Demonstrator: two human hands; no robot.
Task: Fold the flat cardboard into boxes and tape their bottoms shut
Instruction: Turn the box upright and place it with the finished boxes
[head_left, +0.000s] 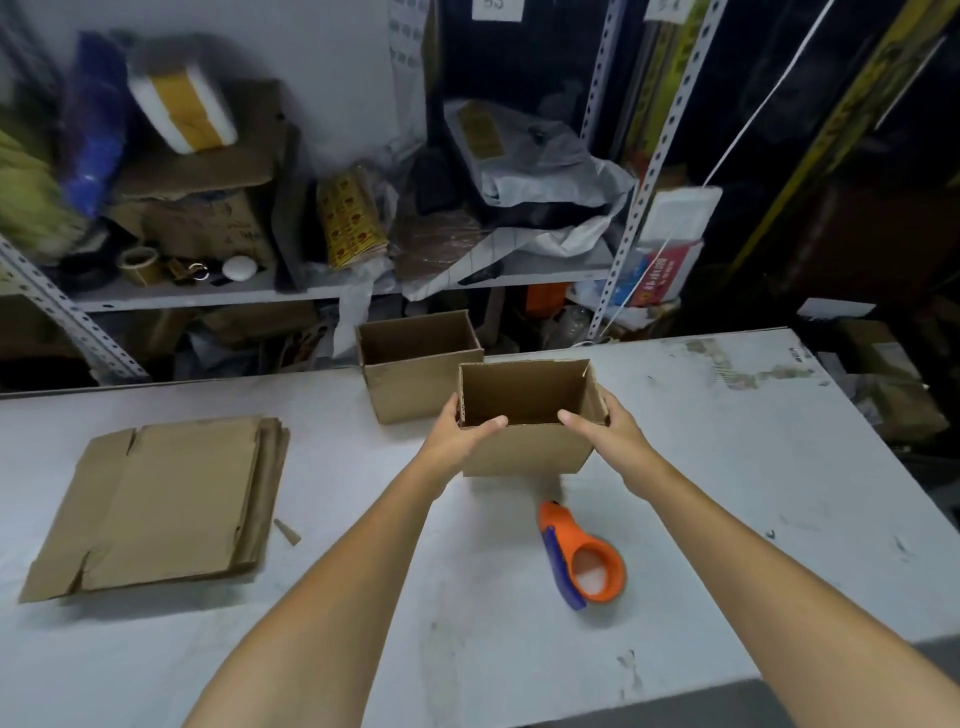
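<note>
An upright, open-topped cardboard box (524, 449) stands mid-table between my two hands. My left hand (460, 434) grips its left wall, thumb hooked over the near rim. My right hand (605, 426) grips the right wall the same way. Just behind and to the left stands a second folded box (410, 389), also open at the top. A stack of flat cardboard blanks (156, 504) lies on the table at the left. An orange and blue tape dispenser (582, 556) lies on the table in front of the held box.
The white table (727, 467) ends at its far edge just behind the boxes. Beyond it stand metal shelves (311, 296) crowded with cartons, tape rolls and bags. A small cardboard scrap (287, 531) lies beside the flat stack.
</note>
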